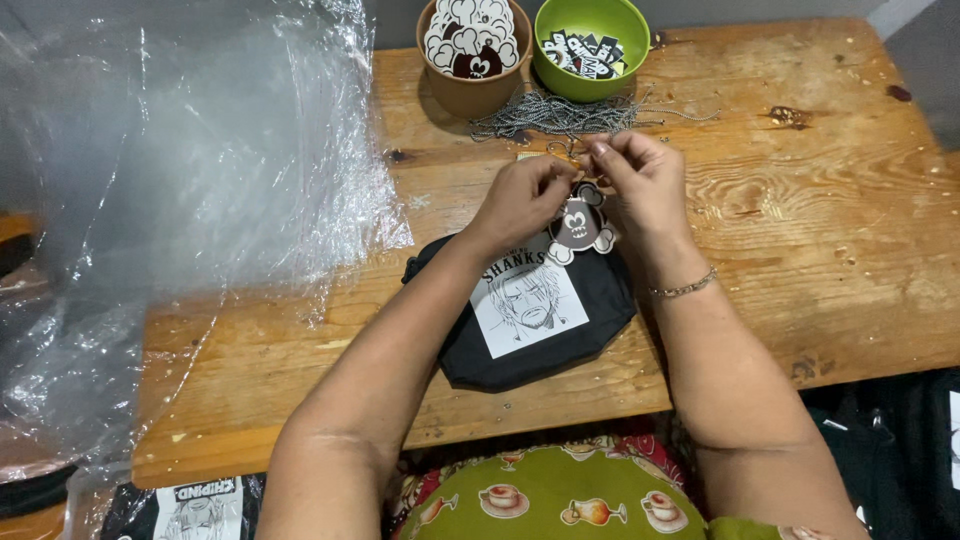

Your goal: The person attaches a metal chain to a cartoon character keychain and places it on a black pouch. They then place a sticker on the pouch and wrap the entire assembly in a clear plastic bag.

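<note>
Centrally, brown bowl (pixel 474 60), green bowl (pixel 590 45) hold stickers (pixel 470 35).

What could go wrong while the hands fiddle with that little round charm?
The charm dangles between the left hand and right hand, pinched only by fingertips, so it might slip onto the black pouch. The pile of ball chains lies just behind the hands and could snag or tangle. The loose plastic sheet might slide over the wooden table.

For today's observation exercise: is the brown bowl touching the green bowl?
Touching. The head view shows the brown bowl and the green bowl with rims meeting, no wood visible between them at that point.
</note>
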